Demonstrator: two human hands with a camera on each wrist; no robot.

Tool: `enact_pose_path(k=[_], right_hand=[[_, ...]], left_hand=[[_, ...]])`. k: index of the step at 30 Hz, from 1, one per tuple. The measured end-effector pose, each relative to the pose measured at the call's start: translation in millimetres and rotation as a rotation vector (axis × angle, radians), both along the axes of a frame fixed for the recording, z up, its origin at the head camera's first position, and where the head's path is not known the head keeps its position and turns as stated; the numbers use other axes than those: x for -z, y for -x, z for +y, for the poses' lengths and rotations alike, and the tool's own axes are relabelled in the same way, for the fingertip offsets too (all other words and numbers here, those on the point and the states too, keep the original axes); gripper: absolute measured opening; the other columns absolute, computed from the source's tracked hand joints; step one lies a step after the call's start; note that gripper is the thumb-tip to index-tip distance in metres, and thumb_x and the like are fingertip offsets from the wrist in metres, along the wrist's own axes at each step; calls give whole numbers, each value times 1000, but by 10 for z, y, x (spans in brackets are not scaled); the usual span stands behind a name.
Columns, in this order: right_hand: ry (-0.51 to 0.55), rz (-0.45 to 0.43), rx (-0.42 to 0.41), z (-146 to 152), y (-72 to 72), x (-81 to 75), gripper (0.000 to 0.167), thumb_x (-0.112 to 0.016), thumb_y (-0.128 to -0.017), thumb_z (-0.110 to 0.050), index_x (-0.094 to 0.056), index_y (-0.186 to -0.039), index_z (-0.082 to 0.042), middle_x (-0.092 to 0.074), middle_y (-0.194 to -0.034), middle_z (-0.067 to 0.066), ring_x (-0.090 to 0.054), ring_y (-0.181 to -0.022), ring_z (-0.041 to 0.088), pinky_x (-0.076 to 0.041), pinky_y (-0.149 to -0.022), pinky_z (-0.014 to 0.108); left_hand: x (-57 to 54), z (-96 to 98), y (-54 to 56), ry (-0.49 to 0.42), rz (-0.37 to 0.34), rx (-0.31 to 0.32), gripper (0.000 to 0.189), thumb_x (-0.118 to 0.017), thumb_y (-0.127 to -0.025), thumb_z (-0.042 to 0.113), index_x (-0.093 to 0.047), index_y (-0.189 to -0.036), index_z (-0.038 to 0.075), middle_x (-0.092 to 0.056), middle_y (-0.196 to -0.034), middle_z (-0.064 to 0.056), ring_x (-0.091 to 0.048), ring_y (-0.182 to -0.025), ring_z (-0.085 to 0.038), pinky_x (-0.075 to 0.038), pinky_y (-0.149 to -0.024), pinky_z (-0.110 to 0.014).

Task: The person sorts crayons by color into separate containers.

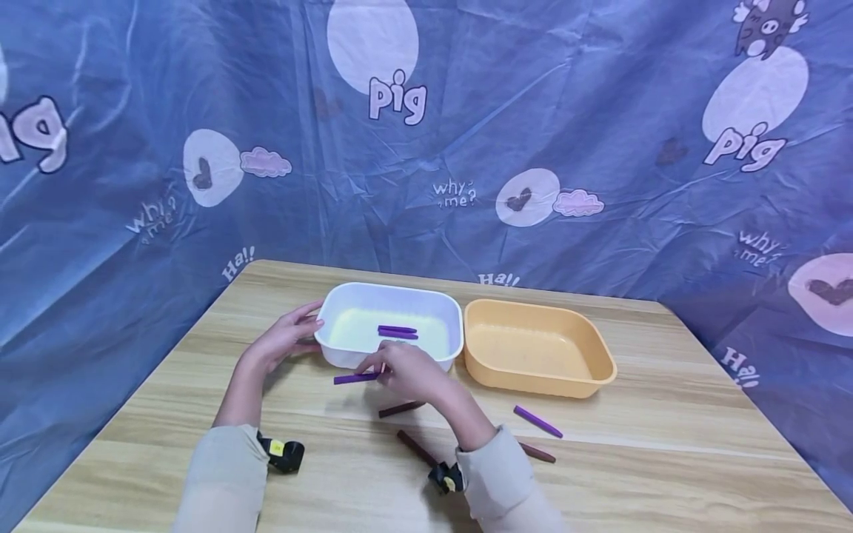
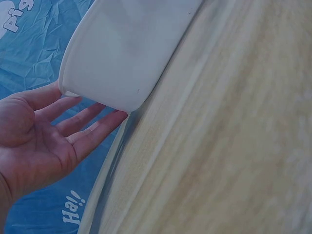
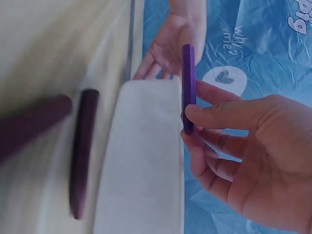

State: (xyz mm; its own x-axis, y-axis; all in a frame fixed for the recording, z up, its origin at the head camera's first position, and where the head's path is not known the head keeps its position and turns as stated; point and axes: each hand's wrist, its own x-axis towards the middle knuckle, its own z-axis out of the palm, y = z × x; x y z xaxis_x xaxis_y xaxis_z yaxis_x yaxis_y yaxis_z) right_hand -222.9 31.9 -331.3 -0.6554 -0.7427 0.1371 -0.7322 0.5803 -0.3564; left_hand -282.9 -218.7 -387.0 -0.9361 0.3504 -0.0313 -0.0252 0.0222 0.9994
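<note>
My right hand (image 1: 406, 370) pinches a purple crayon (image 3: 188, 83) between thumb and fingers, just in front of the white bin (image 1: 389, 289). Two more purple crayons (image 1: 397, 335) lie inside that bin, side by side. At the bin's left end, my left hand (image 2: 46, 131) has its fingers stretched out, fingertips against the wall and near the rim. Below the right hand, a brown crayon (image 1: 400, 409) lies on the table, and a second brown crayon (image 1: 416, 447) rests closer to me, near the right wrist.
An orange bin (image 1: 533, 381) stands right beside the white one. In front of it a purple crayon (image 1: 537, 421) and a brown crayon (image 1: 538, 453), partly hidden by the sleeve, lie on the wooden table (image 1: 666, 414). A blue printed curtain (image 1: 426, 244) hangs behind.
</note>
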Motion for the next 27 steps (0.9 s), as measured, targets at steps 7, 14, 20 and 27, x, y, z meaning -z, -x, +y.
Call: enact_pose_path(k=[7, 14, 20, 27], right_hand=[[22, 26, 29, 107, 84, -156, 40, -57, -74, 14, -72, -101, -12, -64, -91, 3, -56, -82, 14, -46, -72, 24], [52, 100, 50, 217, 178, -266, 34, -60, -77, 9, -72, -101, -12, -64, -93, 4, -56, -77, 15, -44, -65, 25], [58, 122, 90, 277, 306, -261, 34, -62, -75, 9, -72, -101, -11, -61, -82, 2, -52, -71, 15, -43, -62, 24], [31, 114, 187, 297, 495, -189, 36, -60, -74, 11, -73, -98, -13, -59, -72, -1, -53, -70, 14, -44, -60, 25]], left_hand=[[15, 1, 4, -1, 0, -9, 60, -42, -98, 9, -7, -145, -2, -18, -142, -33, -35, -122, -43, -42, -93, -47], [12, 12, -2, 5, 1, -16, 60, -42, -98, 9, -8, -145, -2, -19, -142, -33, -39, -120, -39, -42, -93, -47], [2, 23, -15, 8, 2, -18, 59, -42, -98, 9, -8, -145, -1, -19, -142, -32, -38, -121, -40, -42, -93, -47], [9, 20, -15, 9, -1, -17, 58, -40, -98, 8, -8, -146, 0, -20, -142, -32, -37, -122, -39, -42, -93, -47]])
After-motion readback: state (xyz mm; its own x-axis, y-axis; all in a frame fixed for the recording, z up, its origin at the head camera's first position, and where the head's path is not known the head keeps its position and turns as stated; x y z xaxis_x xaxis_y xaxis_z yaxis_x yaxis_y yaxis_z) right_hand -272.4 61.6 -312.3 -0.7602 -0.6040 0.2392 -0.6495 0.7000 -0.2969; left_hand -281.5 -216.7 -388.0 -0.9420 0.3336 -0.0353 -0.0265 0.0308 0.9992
